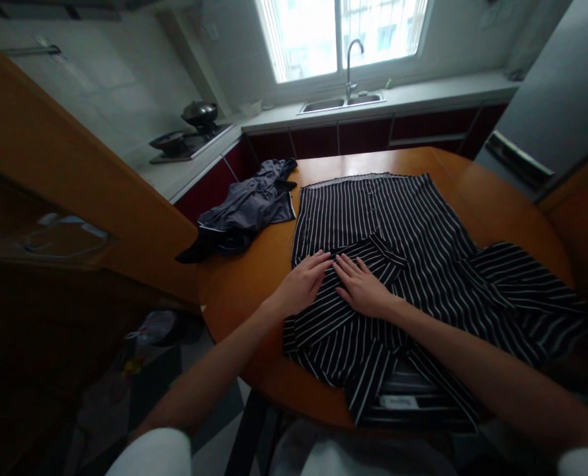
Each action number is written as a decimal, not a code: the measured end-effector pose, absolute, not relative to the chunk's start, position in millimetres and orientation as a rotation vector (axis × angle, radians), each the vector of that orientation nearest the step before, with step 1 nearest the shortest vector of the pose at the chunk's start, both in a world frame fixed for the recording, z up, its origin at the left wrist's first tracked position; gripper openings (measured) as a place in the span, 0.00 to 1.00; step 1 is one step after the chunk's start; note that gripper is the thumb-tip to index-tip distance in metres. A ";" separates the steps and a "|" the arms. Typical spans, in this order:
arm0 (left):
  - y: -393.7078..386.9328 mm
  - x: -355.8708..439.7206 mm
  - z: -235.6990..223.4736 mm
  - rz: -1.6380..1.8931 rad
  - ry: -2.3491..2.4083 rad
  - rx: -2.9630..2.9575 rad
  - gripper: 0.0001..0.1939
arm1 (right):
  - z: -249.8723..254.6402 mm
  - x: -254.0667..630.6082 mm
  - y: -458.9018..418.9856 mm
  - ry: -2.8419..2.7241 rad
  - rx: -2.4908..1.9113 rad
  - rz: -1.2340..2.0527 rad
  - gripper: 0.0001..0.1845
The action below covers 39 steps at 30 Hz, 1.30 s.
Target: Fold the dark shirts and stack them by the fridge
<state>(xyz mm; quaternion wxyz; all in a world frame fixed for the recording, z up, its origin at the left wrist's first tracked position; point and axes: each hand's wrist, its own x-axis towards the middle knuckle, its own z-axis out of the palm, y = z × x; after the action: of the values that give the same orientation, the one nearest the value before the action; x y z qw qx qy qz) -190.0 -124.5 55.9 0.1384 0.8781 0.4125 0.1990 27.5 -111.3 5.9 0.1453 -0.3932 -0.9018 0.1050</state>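
A black shirt with white stripes (343, 211) lies spread on the round wooden table, its collar with a pale label toward me. Its left sleeve is folded inward across the body, while the right sleeve (526, 284) stretches out toward the table's right side. My left hand (303, 283) rests on the folded sleeve, fingers extended. Beside it, my right hand (362, 285) lies flat on the same sleeve with its fingers spread. The fingertips of both hands nearly meet. Neither hand grips the cloth.
A crumpled grey and black garment (254, 205) lies at the table's left edge. Beyond the wooden table (244, 291) are a counter with a sink (323, 104) and a stove (194, 142) bearing pans. A fridge (536, 99) stands at the right.
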 end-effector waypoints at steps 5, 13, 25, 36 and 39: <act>-63.0 -172.5 16.8 0.413 1.253 2.598 0.24 | 1.2 27.8 -112.3 -2.580 -1.192 0.312 0.37; -54.1 -187.8 8.1 0.265 1.304 2.643 0.26 | 12.0 43.0 -92.7 -2.357 -1.409 0.253 0.33; -33.3 -232.8 39.8 0.673 1.447 2.344 0.14 | 18.7 78.1 -66.2 -2.077 -1.671 0.201 0.29; -32.7 -270.0 44.5 0.356 1.293 2.148 0.16 | 9.1 124.2 -44.4 -1.989 -1.962 0.215 0.18; -34.4 -264.7 40.0 0.331 1.248 2.207 0.16 | 9.7 122.8 -44.6 -1.993 -1.964 0.302 0.18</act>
<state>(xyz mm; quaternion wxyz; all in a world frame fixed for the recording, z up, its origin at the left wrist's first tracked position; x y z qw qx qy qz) -264.7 -34.4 40.0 0.2881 0.8265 0.4675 0.1239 122.8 -44.6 9.7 0.1629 -0.6887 -0.6986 0.1057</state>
